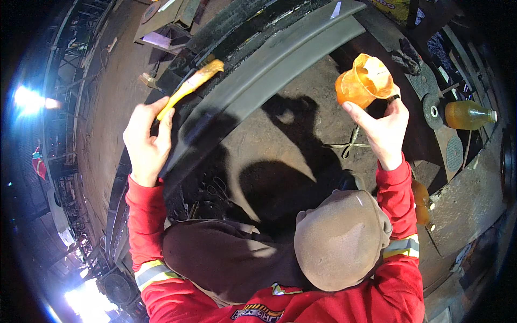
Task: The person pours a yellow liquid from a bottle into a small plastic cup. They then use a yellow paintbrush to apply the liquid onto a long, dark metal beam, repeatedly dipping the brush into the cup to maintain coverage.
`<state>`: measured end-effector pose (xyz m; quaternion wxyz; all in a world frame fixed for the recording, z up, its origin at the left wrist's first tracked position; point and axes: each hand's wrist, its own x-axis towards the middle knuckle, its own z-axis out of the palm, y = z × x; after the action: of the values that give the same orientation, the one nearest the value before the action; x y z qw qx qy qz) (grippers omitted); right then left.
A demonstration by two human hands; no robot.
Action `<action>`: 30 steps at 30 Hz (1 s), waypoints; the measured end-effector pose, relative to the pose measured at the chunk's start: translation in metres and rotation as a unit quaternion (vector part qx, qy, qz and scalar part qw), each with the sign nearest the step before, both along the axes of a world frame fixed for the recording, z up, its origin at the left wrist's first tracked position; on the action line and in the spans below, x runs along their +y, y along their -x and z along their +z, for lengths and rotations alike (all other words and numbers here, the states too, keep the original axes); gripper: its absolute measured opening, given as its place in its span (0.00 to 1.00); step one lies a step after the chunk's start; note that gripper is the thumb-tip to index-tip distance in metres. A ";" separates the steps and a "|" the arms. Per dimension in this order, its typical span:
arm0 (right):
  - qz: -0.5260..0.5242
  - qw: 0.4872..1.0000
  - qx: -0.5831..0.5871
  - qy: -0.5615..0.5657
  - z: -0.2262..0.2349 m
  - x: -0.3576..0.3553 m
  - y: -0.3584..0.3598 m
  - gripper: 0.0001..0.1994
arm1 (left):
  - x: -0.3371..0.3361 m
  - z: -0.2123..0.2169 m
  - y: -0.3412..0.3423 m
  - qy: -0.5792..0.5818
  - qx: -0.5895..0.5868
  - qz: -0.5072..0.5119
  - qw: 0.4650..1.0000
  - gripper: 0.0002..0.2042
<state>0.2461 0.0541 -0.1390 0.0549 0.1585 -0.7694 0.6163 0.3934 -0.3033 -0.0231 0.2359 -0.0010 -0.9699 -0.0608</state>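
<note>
My left hand (149, 141) is closed around the yellow handle of a paintbrush (188, 88). Its orange-brown bristle end points up and to the right, beside a long curved grey metal beam (280, 67). The brush appears just above or beside this beam; I cannot tell whether they touch. In my right hand (383, 126) is an orange plastic cup (354, 86) with an uneven rim. The thumb lies on its near side and the other fingers are partly hidden behind it. The cup is tilted, its mouth toward the upper right, and what is inside cannot be made out.
On the right lie a bottle of yellow liquid (467, 115), a dark grinding disc (433, 111) and an orange container (420, 202) by my right forearm. Thin wire-like pieces (349, 144) rest on the floor. A metal stand (164, 24) is at upper left.
</note>
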 end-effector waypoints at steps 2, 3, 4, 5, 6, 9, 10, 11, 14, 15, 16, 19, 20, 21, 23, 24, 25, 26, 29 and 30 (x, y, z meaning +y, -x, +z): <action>0.003 1.000 -0.001 -0.008 -0.001 -0.001 -0.001 0.30 | 0.000 0.002 0.011 0.053 0.034 -0.062 0.996 0.07; 0.003 1.000 -0.002 -0.006 -0.001 -0.001 -0.001 0.31 | 0.000 0.002 0.018 0.071 0.028 -0.056 0.996 0.08; 0.002 1.000 -0.002 -0.004 -0.001 -0.002 -0.001 0.31 | 0.002 0.002 0.025 0.088 0.022 -0.050 0.995 0.08; 0.002 1.000 -0.004 -0.002 -0.001 -0.003 -0.003 0.31 | 0.002 0.004 0.028 0.105 0.016 -0.045 0.993 0.09; -0.003 1.000 -0.004 -0.003 0.000 -0.002 -0.003 0.31 | 0.001 0.003 0.031 0.128 -0.019 -0.046 0.991 0.11; -0.005 1.000 0.018 -0.005 -0.006 -0.002 -0.003 0.28 | 0.004 0.007 0.018 0.131 -0.070 -0.029 0.989 0.12; -0.005 1.000 0.014 -0.012 -0.006 -0.001 -0.002 0.28 | 0.007 0.008 0.015 0.126 -0.065 -0.019 0.990 0.13; -0.004 1.000 0.009 -0.020 -0.007 0.001 -0.002 0.28 | 0.011 0.005 0.022 0.129 -0.051 -0.031 0.990 0.13; -0.023 1.000 0.009 -0.014 -0.006 -0.001 0.000 0.27 | 0.032 0.005 0.050 0.158 -0.003 -0.083 0.984 0.15; -0.019 1.000 0.012 -0.004 -0.005 0.000 0.001 0.27 | 0.034 -0.002 0.063 0.185 -0.004 -0.081 0.979 0.14; -0.016 1.000 0.013 0.006 -0.006 0.000 0.001 0.27 | 0.035 -0.004 0.070 0.202 -0.014 -0.074 0.976 0.14; -0.014 1.000 0.016 0.005 -0.006 0.002 0.000 0.28 | 0.035 -0.009 0.066 0.232 -0.040 -0.050 0.971 0.14; -0.018 1.000 0.019 -0.003 -0.006 0.005 0.001 0.28 | 0.036 -0.011 0.062 0.236 -0.050 -0.043 0.969 0.15; -0.018 1.000 0.022 -0.009 -0.006 0.006 0.002 0.29 | 0.040 -0.007 0.060 0.230 -0.047 -0.039 0.971 0.14; -0.033 0.999 0.012 -0.009 -0.006 0.010 0.003 0.29 | 0.046 0.004 0.061 0.217 -0.042 -0.030 0.975 0.12; -0.033 0.999 0.008 -0.003 -0.004 0.011 0.003 0.29 | 0.048 0.008 0.063 0.212 -0.039 -0.032 0.976 0.13; -0.033 0.999 0.004 0.002 -0.004 0.012 0.003 0.29 | 0.050 0.009 0.067 0.205 -0.025 -0.048 0.977 0.13; -0.037 0.999 0.014 0.005 -0.008 0.012 0.004 0.29 | 0.052 0.008 0.075 0.197 -0.011 -0.064 0.978 0.14; -0.028 0.999 0.020 -0.018 -0.005 0.011 0.004 0.29 | 0.052 0.008 0.097 0.155 0.006 -0.086 0.984 0.13; -0.026 0.999 0.029 -0.019 -0.006 0.012 0.004 0.29 | 0.052 0.011 0.098 0.137 0.022 -0.094 0.986 0.12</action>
<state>0.2422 0.0662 -0.1446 0.0900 0.1576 -0.7826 0.5955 0.2955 -0.2510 -0.0122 0.2481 -0.1260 -0.9592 0.0512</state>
